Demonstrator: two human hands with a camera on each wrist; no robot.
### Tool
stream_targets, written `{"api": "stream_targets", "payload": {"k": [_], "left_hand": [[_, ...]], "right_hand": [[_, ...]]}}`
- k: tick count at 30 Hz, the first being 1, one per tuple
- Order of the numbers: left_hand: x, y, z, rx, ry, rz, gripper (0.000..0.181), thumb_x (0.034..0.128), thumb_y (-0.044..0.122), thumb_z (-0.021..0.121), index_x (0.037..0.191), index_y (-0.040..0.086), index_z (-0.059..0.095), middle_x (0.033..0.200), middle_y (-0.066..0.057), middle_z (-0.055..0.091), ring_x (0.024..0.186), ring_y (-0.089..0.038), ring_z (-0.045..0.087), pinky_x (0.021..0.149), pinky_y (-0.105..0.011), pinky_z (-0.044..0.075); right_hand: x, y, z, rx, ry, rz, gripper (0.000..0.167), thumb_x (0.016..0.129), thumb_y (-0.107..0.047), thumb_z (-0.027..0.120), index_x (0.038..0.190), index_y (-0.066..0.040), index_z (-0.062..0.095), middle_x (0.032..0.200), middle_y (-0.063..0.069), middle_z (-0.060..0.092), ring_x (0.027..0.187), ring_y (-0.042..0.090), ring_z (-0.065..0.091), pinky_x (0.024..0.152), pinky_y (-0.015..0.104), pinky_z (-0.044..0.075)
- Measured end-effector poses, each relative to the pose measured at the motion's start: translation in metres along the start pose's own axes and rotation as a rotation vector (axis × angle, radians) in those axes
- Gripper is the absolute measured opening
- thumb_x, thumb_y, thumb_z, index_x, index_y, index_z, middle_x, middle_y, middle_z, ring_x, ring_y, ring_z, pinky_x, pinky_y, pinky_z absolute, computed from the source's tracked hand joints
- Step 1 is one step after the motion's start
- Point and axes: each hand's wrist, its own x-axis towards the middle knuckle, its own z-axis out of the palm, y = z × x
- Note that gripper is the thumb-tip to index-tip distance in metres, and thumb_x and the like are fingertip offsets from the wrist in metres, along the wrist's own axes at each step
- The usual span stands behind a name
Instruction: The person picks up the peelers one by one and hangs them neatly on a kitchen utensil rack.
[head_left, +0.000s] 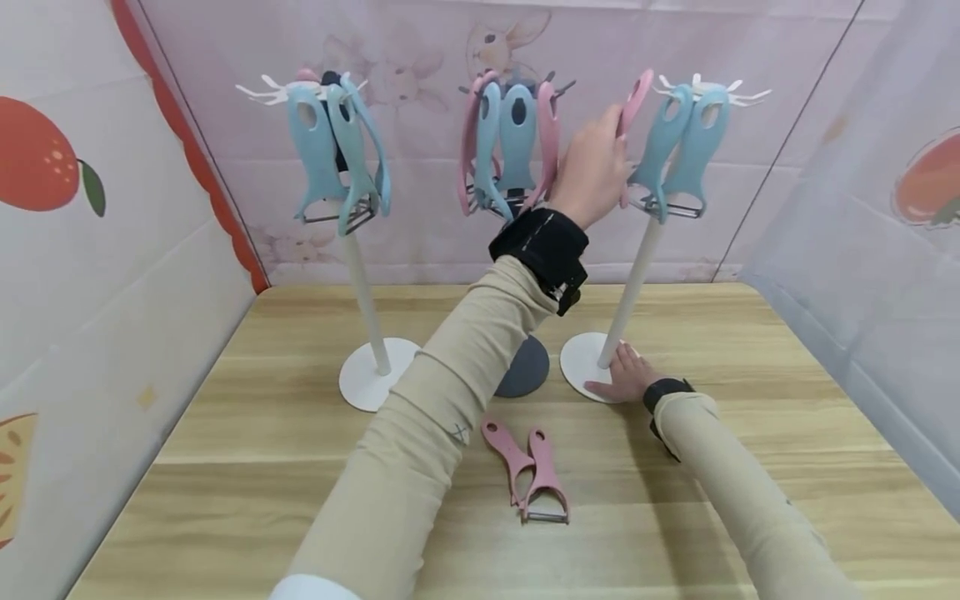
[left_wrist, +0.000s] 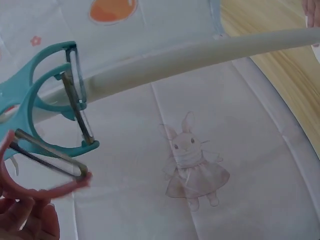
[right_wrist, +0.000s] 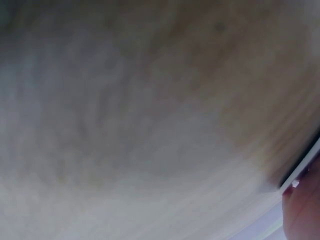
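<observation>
My left hand (head_left: 594, 171) grips a pink peeler (head_left: 636, 102) beside the top of the right white stand (head_left: 636, 279). In the left wrist view the fingers (left_wrist: 30, 220) hold that peeler by its blade end, next to two blue peelers. Those blue peelers (head_left: 699, 137) hang on the right stand's hooks (head_left: 738, 96). Down on the table, my right hand (head_left: 630, 377) rests its spread fingers on the stand's round white base (head_left: 577, 360). The right wrist view is mostly blurred, with a bit of that hand (right_wrist: 302, 210) at the edge.
A middle dark stand (head_left: 531, 371) carries blue and pink peelers (head_left: 517, 133). On the left, another white stand (head_left: 365, 308) bears several more peelers (head_left: 315, 150). Two pink peelers (head_left: 543, 467) lie touching on the wooden table (head_left: 247, 467). Printed cloth walls (head_left: 420, 250) enclose the table.
</observation>
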Motion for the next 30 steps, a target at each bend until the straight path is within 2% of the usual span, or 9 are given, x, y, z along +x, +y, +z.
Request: {"api": "stream_targets", "payload": {"k": [3, 5, 8, 11, 15, 17, 22, 26, 30], "left_hand": [[0.000, -0.004, 0.002, -0.003, -0.024, -0.007, 0.040, 0.0991, 0.015, 0.033, 0.139, 0.011, 0.031, 0.108, -0.004, 0.051, 0.073, -0.011, 0.056, 0.064, -0.016, 0.041], [0.001, -0.005, 0.003, -0.003, -0.035, -0.009, 0.042, 0.0992, 0.016, 0.032, 0.141, 0.013, 0.028, 0.114, -0.003, 0.050, 0.076, -0.010, 0.056, 0.065, -0.016, 0.042], [0.002, -0.004, 0.005, 0.037, -0.058, -0.002, 0.044, 0.0993, 0.016, 0.032, 0.143, 0.015, 0.026, 0.121, -0.003, 0.048, 0.090, -0.010, 0.053, 0.073, -0.015, 0.041], [0.001, -0.002, 0.006, 0.071, -0.077, 0.035, 0.045, 0.0987, 0.013, 0.033, 0.143, 0.015, 0.027, 0.121, -0.003, 0.048, 0.099, -0.011, 0.050, 0.076, -0.014, 0.039], [-0.007, -0.004, 0.011, 0.069, -0.051, 0.088, 0.043, 0.0974, 0.009, 0.036, 0.140, 0.009, 0.031, 0.114, -0.005, 0.050, 0.099, -0.012, 0.049, 0.077, -0.015, 0.038], [-0.014, -0.009, 0.016, 0.073, -0.023, 0.110, 0.037, 0.0967, 0.008, 0.036, 0.134, 0.007, 0.038, 0.111, -0.005, 0.051, 0.099, -0.013, 0.047, 0.080, -0.015, 0.037], [-0.039, -0.031, 0.035, 0.068, -0.010, 0.160, 0.043, 0.0933, 0.004, 0.040, 0.136, 0.000, 0.035, 0.125, -0.013, 0.048, 0.116, -0.019, 0.042, 0.098, -0.017, 0.029], [-0.064, -0.053, 0.048, 0.071, -0.054, 0.177, 0.049, 0.0928, 0.004, 0.042, 0.139, -0.005, 0.029, 0.134, -0.018, 0.041, 0.124, -0.025, 0.039, 0.104, -0.024, 0.025], [-0.086, -0.074, 0.059, 0.121, -0.163, 0.183, 0.042, 0.0946, 0.007, 0.040, 0.135, -0.004, 0.036, 0.129, -0.018, 0.045, 0.119, -0.025, 0.044, 0.100, -0.026, 0.033]], "right_hand": [[0.000, -0.003, 0.002, -0.003, -0.022, 0.012, 0.097, 0.084, -0.061, 0.044, 0.134, 0.019, 0.023, 0.140, 0.038, 0.013, 0.129, 0.050, 0.012, 0.103, 0.059, 0.015], [-0.001, -0.004, 0.002, 0.003, -0.022, 0.018, 0.095, 0.085, -0.058, 0.046, 0.134, 0.019, 0.022, 0.141, 0.038, 0.013, 0.130, 0.050, 0.012, 0.103, 0.059, 0.015], [-0.002, -0.004, 0.001, -0.006, -0.001, 0.012, 0.091, 0.086, -0.054, 0.048, 0.133, 0.020, 0.023, 0.140, 0.039, 0.014, 0.129, 0.051, 0.013, 0.102, 0.060, 0.016], [-0.003, -0.006, -0.001, -0.004, 0.021, -0.003, 0.089, 0.086, -0.051, 0.050, 0.133, 0.020, 0.024, 0.139, 0.039, 0.015, 0.128, 0.051, 0.015, 0.101, 0.060, 0.018], [-0.003, -0.005, -0.003, -0.009, 0.036, -0.012, 0.092, 0.084, -0.056, 0.049, 0.132, 0.020, 0.026, 0.138, 0.039, 0.017, 0.128, 0.051, 0.016, 0.101, 0.060, 0.019], [-0.003, -0.003, -0.003, -0.011, 0.045, -0.016, 0.094, 0.083, -0.058, 0.048, 0.131, 0.020, 0.026, 0.138, 0.040, 0.017, 0.128, 0.052, 0.016, 0.101, 0.060, 0.019], [-0.003, 0.000, -0.004, -0.012, 0.046, -0.013, 0.095, 0.083, -0.059, 0.046, 0.132, 0.019, 0.025, 0.138, 0.039, 0.017, 0.128, 0.052, 0.015, 0.101, 0.060, 0.018], [-0.004, -0.002, -0.006, 0.011, 0.017, 0.009, 0.095, 0.084, -0.058, 0.047, 0.135, 0.017, 0.022, 0.140, 0.038, 0.014, 0.129, 0.050, 0.012, 0.102, 0.060, 0.016], [-0.003, -0.002, -0.007, 0.010, -0.013, 0.020, 0.096, 0.084, -0.059, 0.045, 0.136, 0.017, 0.017, 0.141, 0.038, 0.011, 0.130, 0.049, 0.010, 0.103, 0.058, 0.015]]}}
